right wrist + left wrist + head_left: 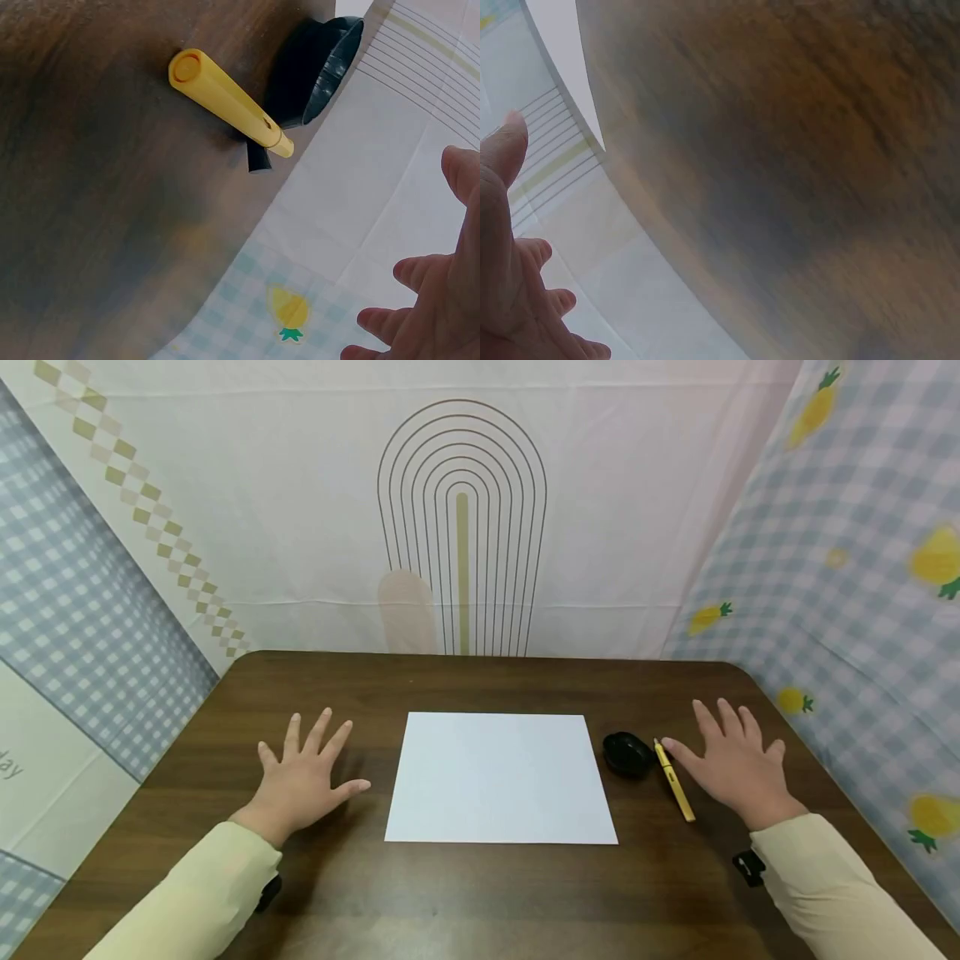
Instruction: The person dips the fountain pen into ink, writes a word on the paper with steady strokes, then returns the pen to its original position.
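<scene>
A white sheet of paper point(501, 778) lies flat on the brown table between the two hands. My left hand point(300, 785) is to the left of the paper, fingers spread and holding nothing. On the other side, my right hand point(738, 768) also has its fingers spread. Its thumb reaches near the top of a slim yellow pen point(677, 785), which lies slanted. Just left of the pen is a small black dish-like object point(627, 754). The right wrist view shows the yellow pen point(229, 101) overlapping a short black piece beside the black dish-like object point(311, 71).
The wooden table point(480, 902) has rounded far corners. A white printed cloth point(300, 485) hangs along its far edge. Blue checked cloth with yellow fruit prints point(847, 635) hangs at the right, and more checked cloth point(82, 552) at the left.
</scene>
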`<state>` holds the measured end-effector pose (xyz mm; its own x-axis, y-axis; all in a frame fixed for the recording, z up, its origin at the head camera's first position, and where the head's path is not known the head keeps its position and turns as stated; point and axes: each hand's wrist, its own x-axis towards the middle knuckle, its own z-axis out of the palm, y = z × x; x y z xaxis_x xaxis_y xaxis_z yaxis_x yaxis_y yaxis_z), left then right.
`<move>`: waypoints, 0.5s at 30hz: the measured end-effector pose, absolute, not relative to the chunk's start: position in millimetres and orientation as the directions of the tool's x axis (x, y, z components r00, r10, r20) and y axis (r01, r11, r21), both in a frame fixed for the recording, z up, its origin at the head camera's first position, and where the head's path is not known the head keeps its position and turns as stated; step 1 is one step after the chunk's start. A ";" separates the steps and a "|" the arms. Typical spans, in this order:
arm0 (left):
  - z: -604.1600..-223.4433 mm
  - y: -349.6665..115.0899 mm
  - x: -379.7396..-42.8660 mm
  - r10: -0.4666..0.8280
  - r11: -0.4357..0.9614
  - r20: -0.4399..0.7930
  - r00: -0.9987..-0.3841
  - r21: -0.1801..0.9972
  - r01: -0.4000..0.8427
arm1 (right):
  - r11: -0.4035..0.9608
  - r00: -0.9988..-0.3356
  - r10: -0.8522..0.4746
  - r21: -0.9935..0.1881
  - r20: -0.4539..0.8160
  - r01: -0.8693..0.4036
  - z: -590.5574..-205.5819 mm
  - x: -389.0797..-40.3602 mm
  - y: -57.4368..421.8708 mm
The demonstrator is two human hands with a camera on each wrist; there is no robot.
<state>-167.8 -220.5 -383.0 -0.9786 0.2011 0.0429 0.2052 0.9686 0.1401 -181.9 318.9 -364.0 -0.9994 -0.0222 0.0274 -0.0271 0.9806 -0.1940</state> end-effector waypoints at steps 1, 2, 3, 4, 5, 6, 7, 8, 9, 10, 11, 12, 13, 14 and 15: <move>-383.4 -220.1 -167.7 0.204 0.968 0.042 -0.978 0.143 0.208 | 0.981 -0.999 -0.021 -0.193 0.024 -0.025 -364.9 -181.7 318.9; -384.2 -219.7 -167.7 0.208 0.967 0.040 -0.977 0.143 0.211 | 0.981 -1.000 -0.020 -0.195 0.021 -0.024 -365.7 -181.5 318.8; -384.9 -219.3 -167.6 0.211 0.966 0.037 -0.977 0.144 0.214 | 0.980 -1.000 -0.019 -0.195 0.017 -0.022 -366.5 -181.3 318.6; -385.9 -218.9 -167.7 0.214 0.966 0.035 -0.976 0.144 0.217 | 0.981 -1.000 -0.018 -0.195 0.014 -0.020 -367.0 -180.9 318.3; -386.9 -218.4 -167.8 0.216 0.965 0.033 -0.976 0.146 0.219 | 0.980 -1.000 -0.017 -0.196 0.010 -0.018 -367.6 -180.5 317.9; -388.1 -217.9 -167.8 0.220 0.964 0.032 -0.975 0.144 0.222 | 0.980 -1.000 -0.016 -0.197 0.006 -0.017 -368.1 -180.1 317.6; -389.3 -217.3 -167.7 0.223 0.964 0.032 -0.974 0.144 0.225 | 0.980 -1.000 -0.016 -0.198 0.004 -0.016 -368.7 -179.8 317.4; -390.7 -216.7 -167.8 0.226 0.963 0.033 -0.973 0.144 0.229 | 0.980 -1.000 -0.016 -0.199 0.000 -0.016 -369.2 -179.5 317.1; -391.9 -216.1 -167.7 0.230 0.962 0.035 -0.973 0.143 0.232 | 0.980 -1.000 -0.016 -0.197 -0.003 -0.015 -369.9 -179.3 316.8; -393.2 -215.3 -167.6 0.233 0.961 0.033 -0.972 0.143 0.235 | 0.981 -1.000 -0.015 -0.195 -0.006 -0.014 -370.7 -179.1 316.6; -394.3 -214.3 -167.4 0.239 0.960 0.035 -0.970 0.145 0.241 | 0.981 -1.000 -0.015 -0.194 -0.009 -0.013 -371.5 -178.9 316.4; -395.3 -213.3 -167.2 0.245 0.958 0.036 -0.969 0.143 0.247 | 0.982 -1.000 -0.015 -0.191 -0.012 -0.012 -372.4 -178.6 316.2; -396.2 -212.2 -167.1 0.251 0.957 0.034 -0.967 0.140 0.254 | 0.982 -1.000 -0.015 -0.189 -0.015 -0.012 -373.4 -178.4 316.0; -396.8 -211.0 -167.0 0.259 0.955 0.034 -0.965 0.137 0.261 | 0.982 -1.000 -0.014 -0.188 -0.019 -0.011 -374.4 -178.0 315.8; -397.2 -209.7 -166.8 0.268 0.954 0.034 -0.963 0.132 0.270 | 0.983 -1.000 -0.014 -0.186 -0.022 -0.010 -375.3 -177.7 315.6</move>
<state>-166.8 -209.7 -397.2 -0.9628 0.2681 0.0340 0.2702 0.9538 0.1316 -177.7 315.6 -375.3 -0.9997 -0.0142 -0.0217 -0.0099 0.9825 -0.1859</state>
